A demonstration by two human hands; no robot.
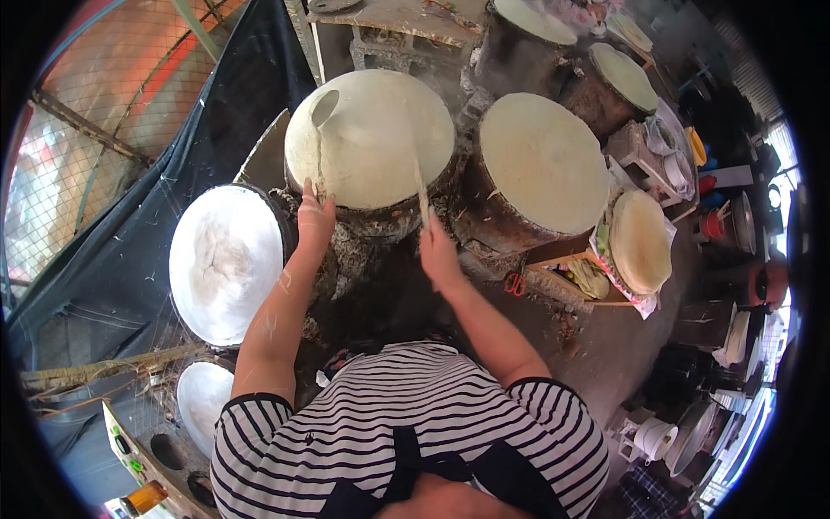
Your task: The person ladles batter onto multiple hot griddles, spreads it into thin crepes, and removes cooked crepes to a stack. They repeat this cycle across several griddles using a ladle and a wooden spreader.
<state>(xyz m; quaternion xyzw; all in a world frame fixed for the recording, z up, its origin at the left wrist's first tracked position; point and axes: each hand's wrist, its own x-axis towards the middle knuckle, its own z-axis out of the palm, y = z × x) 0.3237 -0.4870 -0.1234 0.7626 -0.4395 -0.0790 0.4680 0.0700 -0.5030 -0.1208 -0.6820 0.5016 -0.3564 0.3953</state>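
A large round clay griddle (380, 177) with a pale coated top stands in front of me, on a dark drum-like base. My left hand (316, 216) is closed at its near left edge on the thin handle of a ladle-like tool (325, 109), whose rounded end rests over the griddle. My right hand (438, 253) grips a slim pale stick (421, 186) at the near right edge; its far end reaches over the griddle and is blurred. Whitish smears mark my left forearm.
Another pale griddle (543, 164) stands to the right, with a smaller one (622, 76) beyond. A stack of flat pale rounds (640, 242) lies at right, near red-handled scissors (514, 284). A shiny round metal lid (226, 259) leans at left beside a dark tarp (138, 251).
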